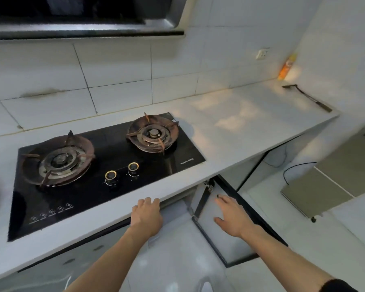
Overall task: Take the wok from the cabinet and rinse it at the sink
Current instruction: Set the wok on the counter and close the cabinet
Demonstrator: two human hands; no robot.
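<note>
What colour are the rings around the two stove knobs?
Gold, around black knobs on the black glass stove top; the head view shows them.

Glossy black hob [177, 152], probably glass
</note>
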